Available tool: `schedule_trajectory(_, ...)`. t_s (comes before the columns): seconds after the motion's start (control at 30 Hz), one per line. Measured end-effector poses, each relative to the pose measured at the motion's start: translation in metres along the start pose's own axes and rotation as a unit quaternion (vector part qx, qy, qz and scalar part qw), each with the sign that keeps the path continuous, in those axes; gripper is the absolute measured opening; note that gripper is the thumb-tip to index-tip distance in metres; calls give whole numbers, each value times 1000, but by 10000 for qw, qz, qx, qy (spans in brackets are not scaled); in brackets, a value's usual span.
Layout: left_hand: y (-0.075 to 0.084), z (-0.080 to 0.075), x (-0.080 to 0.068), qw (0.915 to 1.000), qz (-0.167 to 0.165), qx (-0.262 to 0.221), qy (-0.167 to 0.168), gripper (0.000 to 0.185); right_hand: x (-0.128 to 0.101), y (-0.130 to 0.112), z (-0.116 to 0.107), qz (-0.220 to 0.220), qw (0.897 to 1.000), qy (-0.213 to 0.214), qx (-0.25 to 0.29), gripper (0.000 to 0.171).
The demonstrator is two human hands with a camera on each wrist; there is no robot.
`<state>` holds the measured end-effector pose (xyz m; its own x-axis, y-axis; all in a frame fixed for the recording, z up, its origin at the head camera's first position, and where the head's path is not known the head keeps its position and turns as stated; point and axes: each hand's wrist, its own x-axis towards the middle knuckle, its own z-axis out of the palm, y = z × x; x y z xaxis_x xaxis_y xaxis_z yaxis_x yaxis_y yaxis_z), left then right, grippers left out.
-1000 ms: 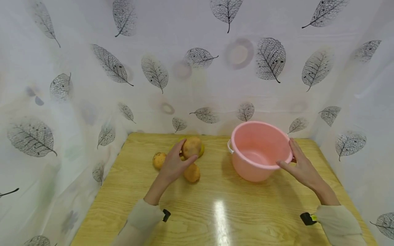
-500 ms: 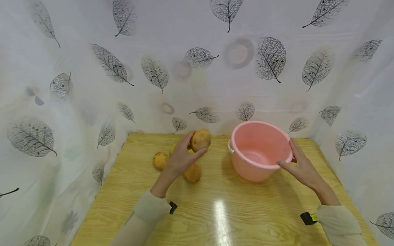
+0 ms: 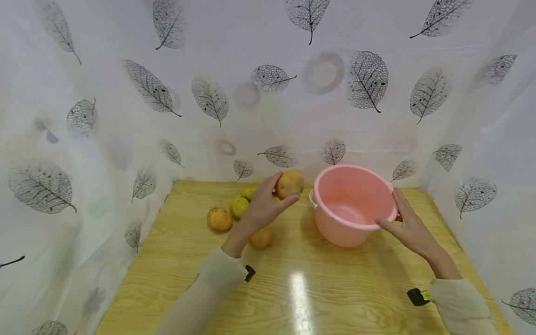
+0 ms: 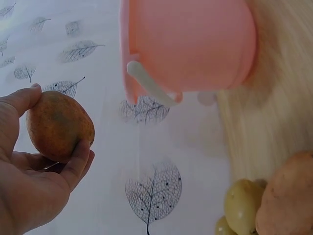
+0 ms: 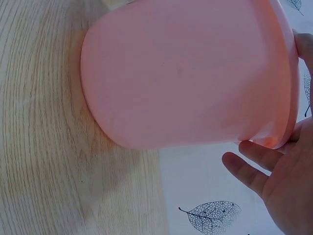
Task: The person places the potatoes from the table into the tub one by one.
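My left hand (image 3: 266, 204) holds a round, yellow-brown piece of produce (image 3: 291, 184) raised over the table, left of the pink bucket (image 3: 345, 235). In the left wrist view the thumb and fingers curl around this produce (image 4: 59, 126), which has a dull greenish patch. My right hand (image 3: 412, 230) grips the bucket's right rim, thumb at the near rim and fingers on the far side. The bucket stands upright, and no contents show inside. Its white handle (image 4: 150, 84) hangs on the side facing my left hand.
Behind and below my left arm lie a spotted yellow-brown piece (image 3: 219, 219), another brownish one (image 3: 261, 237) and several yellow-green ones (image 3: 239, 206). A leaf-patterned white sheet (image 3: 234, 42) encloses the wooden table (image 3: 335, 288) at the back and sides.
My left hand has carried the yellow-brown produce rightward and slightly up toward the bucket, uncovering yellow-green pieces behind it. My right hand and the bucket have stayed in place.
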<state>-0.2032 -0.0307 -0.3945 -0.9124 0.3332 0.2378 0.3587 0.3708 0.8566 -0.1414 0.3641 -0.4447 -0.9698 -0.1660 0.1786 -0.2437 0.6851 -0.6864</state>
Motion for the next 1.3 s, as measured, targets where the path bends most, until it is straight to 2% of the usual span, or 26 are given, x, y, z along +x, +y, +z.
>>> schedule_trajectory(0.13, 5, 13, 8, 9998, 118, -35, -124, 79, 0, 0, 0, -4, 10000, -8, 2, 98)
schedule_trajectory(0.5, 25, 41, 29, 9986, 210, 254, -407, 77, 0, -1, -1, 21, 10000, -38, 45, 98)
schedule_trajectory(0.67, 32, 56, 37, 9977, 332, 207, -562, 70, 1, -2, 0, 20, 10000, -52, 76, 98)
schedule_trajectory(0.8, 36, 69, 42, 9969, 413, 128, -661, 72, 0, -2, 0, 67, 9999, -52, 67, 98)
schedule_trajectory(1.03, 42, 83, 41, 9960, 372, -68, -806, 77, 1, 1, 1, 77, 9999, -72, 125, 98)
schedule_trajectory(1.3, 39, 90, 40, 9962, 329, 455, -670, 81, 0, 1, 1, 44, 9999, -61, 149, 98)
